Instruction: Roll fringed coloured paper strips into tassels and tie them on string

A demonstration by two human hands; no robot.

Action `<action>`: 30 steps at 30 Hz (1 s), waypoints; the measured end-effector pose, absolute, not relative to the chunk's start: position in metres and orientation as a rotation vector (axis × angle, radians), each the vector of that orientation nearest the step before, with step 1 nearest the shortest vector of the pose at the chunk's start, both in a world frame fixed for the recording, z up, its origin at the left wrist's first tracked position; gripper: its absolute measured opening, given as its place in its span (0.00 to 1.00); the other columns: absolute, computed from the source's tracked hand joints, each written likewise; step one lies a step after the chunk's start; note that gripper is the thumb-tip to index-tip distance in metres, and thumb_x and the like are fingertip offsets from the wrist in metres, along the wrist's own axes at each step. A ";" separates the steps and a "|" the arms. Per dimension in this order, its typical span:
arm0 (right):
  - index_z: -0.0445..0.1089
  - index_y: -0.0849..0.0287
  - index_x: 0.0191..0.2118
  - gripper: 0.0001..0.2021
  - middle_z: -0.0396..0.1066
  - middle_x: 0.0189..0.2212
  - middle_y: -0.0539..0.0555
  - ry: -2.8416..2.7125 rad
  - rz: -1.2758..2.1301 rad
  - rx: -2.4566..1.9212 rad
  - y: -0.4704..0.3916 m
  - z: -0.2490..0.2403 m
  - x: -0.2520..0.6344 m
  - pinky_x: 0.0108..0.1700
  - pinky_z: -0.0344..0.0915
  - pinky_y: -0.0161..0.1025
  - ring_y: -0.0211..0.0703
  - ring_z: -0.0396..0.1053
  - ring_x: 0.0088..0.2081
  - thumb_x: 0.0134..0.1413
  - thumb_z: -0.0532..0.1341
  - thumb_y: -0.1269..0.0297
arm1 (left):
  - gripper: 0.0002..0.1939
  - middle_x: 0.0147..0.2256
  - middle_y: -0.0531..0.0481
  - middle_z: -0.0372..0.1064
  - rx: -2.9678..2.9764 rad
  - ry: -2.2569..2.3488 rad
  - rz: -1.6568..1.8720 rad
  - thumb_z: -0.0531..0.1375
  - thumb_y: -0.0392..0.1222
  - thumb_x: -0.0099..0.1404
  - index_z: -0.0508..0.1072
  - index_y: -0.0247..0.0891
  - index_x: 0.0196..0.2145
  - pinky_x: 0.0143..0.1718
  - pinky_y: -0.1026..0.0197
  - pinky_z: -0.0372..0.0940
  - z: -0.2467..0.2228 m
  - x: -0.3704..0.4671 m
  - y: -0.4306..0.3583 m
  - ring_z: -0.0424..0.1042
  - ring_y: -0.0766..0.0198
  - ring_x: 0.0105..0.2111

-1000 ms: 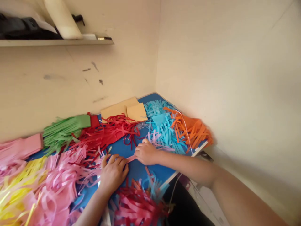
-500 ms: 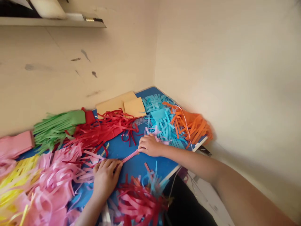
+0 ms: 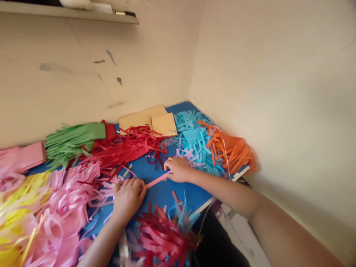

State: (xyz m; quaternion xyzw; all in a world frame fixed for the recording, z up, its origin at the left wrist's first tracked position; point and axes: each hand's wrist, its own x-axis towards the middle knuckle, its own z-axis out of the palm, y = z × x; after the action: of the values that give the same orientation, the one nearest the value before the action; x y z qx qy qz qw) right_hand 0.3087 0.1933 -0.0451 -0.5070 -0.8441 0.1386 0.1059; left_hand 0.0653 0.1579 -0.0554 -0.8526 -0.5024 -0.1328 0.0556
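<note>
Narrow pink paper strip (image 3: 156, 180): ends hidden by left hand (image 3: 129, 196), right hand (image 3: 179, 170). Yellow fringed paper (image 3: 29, 187): cut off at left edge.

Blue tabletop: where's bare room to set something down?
Tabletop lies bare between the pink strip, right hand, white edge and crimson fringe bundle, also between the strip and red fringe. Crowded: the left, with pink fringe and yellow fringe; the right, with light-blue fringe and orange fringe.

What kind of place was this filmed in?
Probably a room corner used for crafts: a blue table spread with cut paper fringes, and a wall shelf above.
</note>
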 end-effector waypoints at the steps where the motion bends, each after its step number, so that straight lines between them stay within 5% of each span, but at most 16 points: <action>1: 0.75 0.55 0.37 0.05 0.73 0.42 0.53 -2.527 0.363 -1.420 0.192 -0.045 0.310 0.45 0.54 0.45 0.47 0.66 0.45 0.57 0.64 0.62 | 0.11 0.33 0.47 0.76 -2.592 -1.485 -0.416 0.54 0.43 0.68 0.76 0.41 0.34 0.43 0.49 0.56 -0.054 0.065 0.157 0.72 0.52 0.37; 5: 0.74 0.56 0.38 0.09 0.74 0.43 0.52 -2.718 0.014 -0.896 0.188 -0.052 0.314 0.50 0.49 0.51 0.48 0.62 0.49 0.66 0.57 0.61 | 0.15 0.37 0.51 0.77 -2.636 -1.268 -0.453 0.54 0.33 0.65 0.77 0.50 0.41 0.49 0.46 0.55 -0.048 0.068 0.150 0.71 0.53 0.41; 10: 0.73 0.61 0.34 0.14 0.74 0.37 0.55 -2.775 -0.273 -0.744 0.192 -0.057 0.307 0.47 0.50 0.49 0.46 0.61 0.44 0.68 0.51 0.70 | 0.10 0.36 0.48 0.77 -2.559 -1.146 -0.561 0.56 0.36 0.66 0.77 0.42 0.37 0.50 0.45 0.56 -0.047 0.079 0.146 0.70 0.52 0.41; 15: 0.73 0.58 0.37 0.09 0.74 0.38 0.54 -2.747 -0.126 -0.947 0.191 -0.049 0.295 0.46 0.50 0.48 0.47 0.61 0.44 0.63 0.59 0.59 | 0.12 0.33 0.51 0.77 -2.508 -1.125 -0.648 0.54 0.36 0.69 0.76 0.43 0.33 0.47 0.47 0.56 -0.050 0.083 0.150 0.71 0.55 0.38; 23: 0.75 0.56 0.36 0.12 0.75 0.35 0.50 -2.649 -0.119 -0.853 0.180 -0.073 0.300 0.44 0.48 0.46 0.42 0.62 0.41 0.68 0.55 0.67 | 0.16 0.36 0.50 0.79 -2.572 -1.159 -0.629 0.51 0.34 0.69 0.78 0.45 0.41 0.47 0.48 0.55 -0.063 0.061 0.135 0.72 0.55 0.40; 30: 0.79 0.51 0.32 0.06 0.75 0.36 0.48 -2.465 0.356 -1.151 0.190 -0.074 0.321 0.44 0.48 0.42 0.41 0.65 0.42 0.56 0.68 0.57 | 0.15 0.36 0.51 0.79 -2.686 -1.568 -0.751 0.53 0.48 0.69 0.80 0.49 0.34 0.43 0.52 0.58 -0.074 0.047 0.134 0.74 0.56 0.38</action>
State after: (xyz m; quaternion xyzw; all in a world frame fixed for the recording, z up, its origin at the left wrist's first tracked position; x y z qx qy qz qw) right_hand 0.3207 0.1897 -0.0736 -0.4111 -0.8808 0.1271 0.1975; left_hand 0.0470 0.1340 -0.0741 -0.8392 -0.4899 -0.2345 -0.0290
